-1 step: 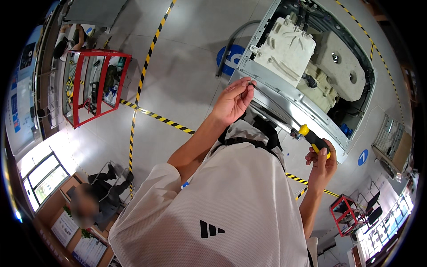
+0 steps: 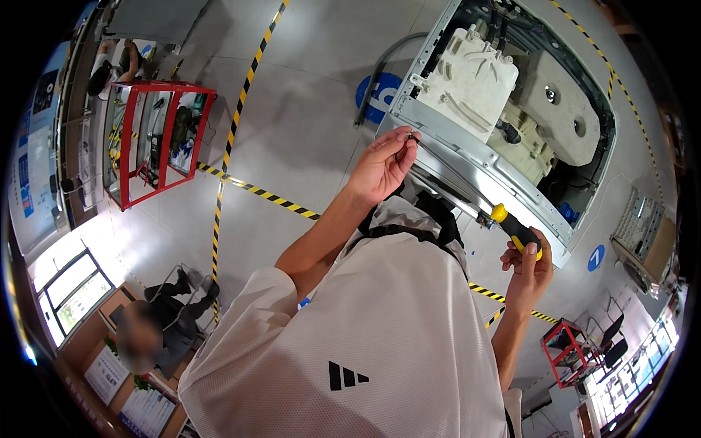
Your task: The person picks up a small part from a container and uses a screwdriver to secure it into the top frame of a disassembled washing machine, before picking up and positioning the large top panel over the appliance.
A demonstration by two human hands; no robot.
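Now, look at the screwdriver (image 2: 513, 225), held slantwise out ahead of the white shirt (image 2: 350, 314), its fat yellow-and-black handle (image 2: 523, 236) low on the right and its long thin shaft (image 2: 461, 174) running up to the left! The right grip (image 2: 531, 274) is closed on the butt of that handle, thumb and fingers curled at the end, and over at the tip the left grip (image 2: 381, 171) is pinched, fingertips on a small dark piece (image 2: 413, 138) too tiny to name, touching the shaft's end or just beside it; can't tell which. All this by the near edge of the open machine (image 2: 478, 157), white plastic cover (image 2: 467, 80) and grey block (image 2: 562, 109) on show inside. How does it handle? Light, I'd say, stiff all along, hardly fragile; the handle looks the sure place to hold, thick enough to fill a palm, while that slim shaft would likely slide and roll between fingers. The little piece seems trickier: hard, nearly weightless, easily dropped, best nipped between thumb and forefinger.
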